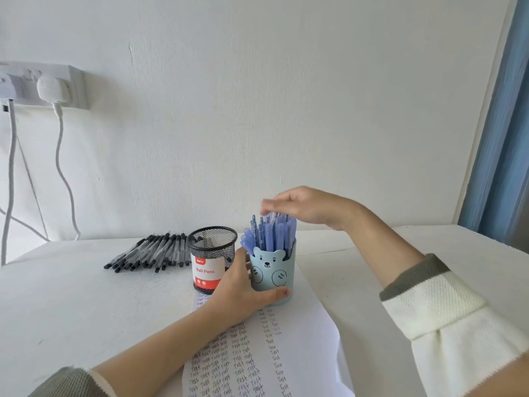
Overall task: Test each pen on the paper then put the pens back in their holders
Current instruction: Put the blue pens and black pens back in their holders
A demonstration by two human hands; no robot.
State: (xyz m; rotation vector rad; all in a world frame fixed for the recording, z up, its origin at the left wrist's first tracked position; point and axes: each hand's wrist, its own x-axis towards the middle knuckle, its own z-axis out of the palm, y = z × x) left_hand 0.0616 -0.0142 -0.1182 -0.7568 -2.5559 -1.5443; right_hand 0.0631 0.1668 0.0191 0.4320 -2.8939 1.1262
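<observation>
Paper (309,333) full of scribbles under bear cup (270,267); left hand (237,285) fingers wrap cup, right hand (309,209) fingers flat on blue pens (272,236) inside. Black pens (148,253) left of cup: likely light, slippery, pinch mid-barrel.

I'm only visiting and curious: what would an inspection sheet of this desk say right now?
Surface: white table; paper covered in handwritten "Test" rows.
Job's things: blue pens upright in the bear holder, which stands on the paper; black pens lying in a row beside the mesh holder, with none sticking out of it.
Clutter: nothing seen.
Hands: left hand grips the bear holder; right hand, fingers straight, touches the blue pens' tops.
Cables: two white cables hang from a wall socket.
Surroundings: white wall; blue curtain.
</observation>
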